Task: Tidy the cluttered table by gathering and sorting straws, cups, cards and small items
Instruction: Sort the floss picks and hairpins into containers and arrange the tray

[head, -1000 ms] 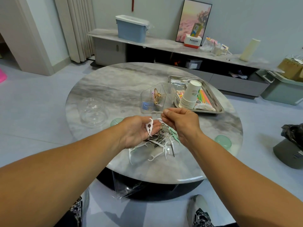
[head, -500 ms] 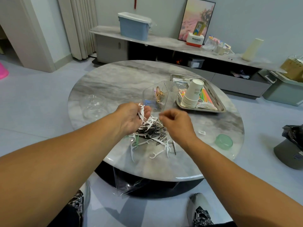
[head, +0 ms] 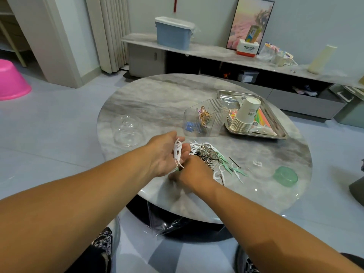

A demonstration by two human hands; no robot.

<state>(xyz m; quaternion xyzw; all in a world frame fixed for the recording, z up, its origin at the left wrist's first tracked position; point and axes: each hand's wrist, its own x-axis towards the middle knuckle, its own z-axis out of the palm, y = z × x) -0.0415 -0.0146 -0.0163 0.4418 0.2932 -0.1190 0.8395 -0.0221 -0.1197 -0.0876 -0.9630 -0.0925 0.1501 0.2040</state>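
My left hand (head: 164, 152) holds a few white floss picks (head: 177, 152) upright in its curled fingers above the round marble table (head: 149, 99). My right hand (head: 194, 172) is down on the table just below it, its fingertips blurred and hidden at the near edge of a heap of hair pins and floss picks (head: 211, 154). More white and green floss picks (head: 232, 170) lie scattered to the right of the heap. A clear divided organiser (head: 204, 119) with clips stands behind the heap. A stack of paper cups (head: 246, 115) and coloured straws lie in a metal tray (head: 275, 133).
A clear dome lid (head: 128, 129) sits at the table's left. A green round lid (head: 285, 176) lies near the right edge, a small white tag (head: 257, 163) beside it. A plastic bag hangs under the near edge. A pink basin (head: 11, 81) stands on the floor far left.
My right hand dropped from beside the left hand down onto the near left edge of the heap. The left hand kept its floss picks. The view shifted left.
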